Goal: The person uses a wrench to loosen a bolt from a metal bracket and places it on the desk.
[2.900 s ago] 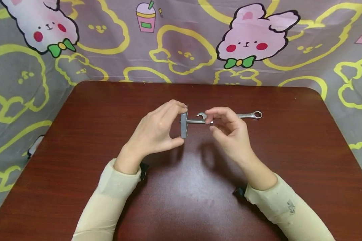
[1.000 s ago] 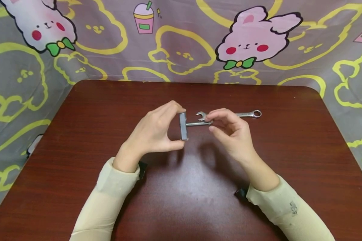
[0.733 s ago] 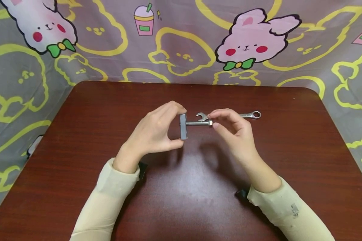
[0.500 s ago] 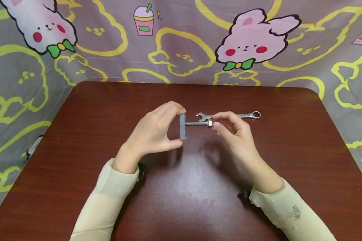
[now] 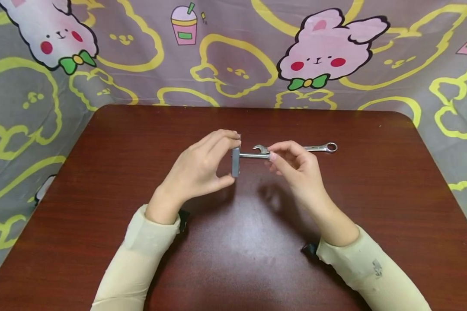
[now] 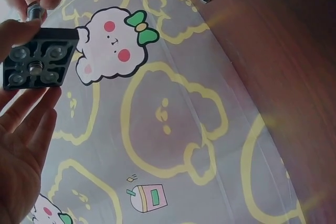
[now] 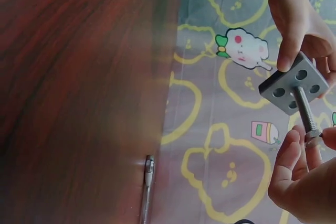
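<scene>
Between thumb and fingertips, my left hand [image 5: 200, 166] grips a grey square mounting plate [image 5: 235, 163] on edge above the table. A long metal bolt [image 5: 254, 156] runs through the plate's middle, pointing right. In the left wrist view its threaded tip [image 6: 35, 68] shows at the plate's ribbed underside. My right hand [image 5: 299, 170] pinches the bolt's hex end, which is mostly covered by the thumb in the head view. The right wrist view shows holes around the bolt in the plate's face [image 7: 289, 81] and the hex end [image 7: 313, 136] at my right fingers.
A combination wrench [image 5: 322, 148] lies on the brown table [image 5: 159, 259] just behind my right hand, which hides its middle. A patterned cloth [image 5: 237, 56] hangs along the table's far edge and sides.
Half a second ago the hex end showed uncovered, with my right fingertips just beside it. The right hand has moved slightly left and its thumb now covers that end. The left hand keeps its grip.
</scene>
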Available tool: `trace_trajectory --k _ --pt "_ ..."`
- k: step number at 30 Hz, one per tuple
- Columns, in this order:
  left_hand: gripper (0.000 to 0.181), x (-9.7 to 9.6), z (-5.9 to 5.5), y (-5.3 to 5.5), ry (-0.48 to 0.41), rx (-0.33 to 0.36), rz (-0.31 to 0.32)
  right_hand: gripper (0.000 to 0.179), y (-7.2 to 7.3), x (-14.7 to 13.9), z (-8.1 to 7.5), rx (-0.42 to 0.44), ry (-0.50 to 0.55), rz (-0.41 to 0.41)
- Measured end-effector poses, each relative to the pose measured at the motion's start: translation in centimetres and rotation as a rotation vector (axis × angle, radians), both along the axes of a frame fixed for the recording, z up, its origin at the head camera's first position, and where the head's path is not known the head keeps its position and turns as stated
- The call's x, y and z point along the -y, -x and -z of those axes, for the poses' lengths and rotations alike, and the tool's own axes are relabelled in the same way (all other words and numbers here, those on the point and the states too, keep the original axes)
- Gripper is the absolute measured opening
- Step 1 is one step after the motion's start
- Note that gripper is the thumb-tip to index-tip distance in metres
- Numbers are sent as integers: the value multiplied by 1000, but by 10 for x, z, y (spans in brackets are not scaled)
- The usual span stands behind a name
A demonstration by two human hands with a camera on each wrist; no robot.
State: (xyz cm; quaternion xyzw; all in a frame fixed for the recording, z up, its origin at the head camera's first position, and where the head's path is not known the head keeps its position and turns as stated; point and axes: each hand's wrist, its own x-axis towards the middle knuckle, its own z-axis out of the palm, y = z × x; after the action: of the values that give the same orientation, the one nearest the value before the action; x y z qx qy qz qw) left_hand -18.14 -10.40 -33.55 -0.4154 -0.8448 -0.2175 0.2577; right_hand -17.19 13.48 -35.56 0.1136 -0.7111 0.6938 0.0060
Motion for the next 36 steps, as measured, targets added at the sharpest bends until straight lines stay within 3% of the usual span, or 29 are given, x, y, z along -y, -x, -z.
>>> trace_trajectory --k 10,18,26,36 --pt "65 0 3 2 -8 47 -4 28 -1 0 2 -99 16 -20" --pt "67 0 1 2 -23 70 2 30 -1 0 2 -143 200 -85" --pt "67 -1 1 1 -8 98 8 39 -2 1 0 -157 134 -42" --pt "67 0 2 1 10 105 8 36 -3 -1 0 -212 204 -86"
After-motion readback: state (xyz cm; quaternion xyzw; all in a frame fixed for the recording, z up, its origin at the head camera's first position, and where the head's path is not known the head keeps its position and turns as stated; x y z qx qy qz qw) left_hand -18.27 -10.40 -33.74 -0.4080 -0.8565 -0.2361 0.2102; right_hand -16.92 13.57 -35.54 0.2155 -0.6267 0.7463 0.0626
